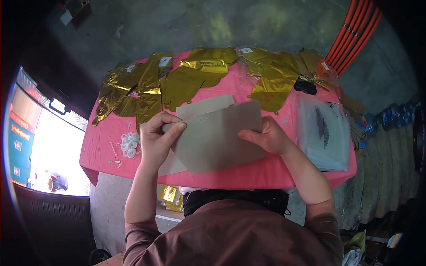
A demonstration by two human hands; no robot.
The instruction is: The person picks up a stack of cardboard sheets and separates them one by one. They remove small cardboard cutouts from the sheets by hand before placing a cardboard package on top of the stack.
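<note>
Both hands hold up a grey, stiff-looking sheet (217,142), tilted above the pink-covered table (275,170). My left hand (160,135) pinches its left upper edge between thumb and fingers. At the right edge, my right hand (269,135) grips with the thumb on the front and the fingers hidden behind. A paler sheet (204,107) lies beneath on the table, showing past the upper edge and at the lower left. Left of my left hand sits a small bundle of white string (130,145), with small white pieces (119,164) near it.
Gold foil balloons (128,95) lie flat along the table's far side, more gold foil (275,80) to the right. A stack of clear plastic bags (323,133) covers the right end, a black item (305,87) behind it. Orange pipes (355,33) stand beyond, blue bottles (395,117) at right.
</note>
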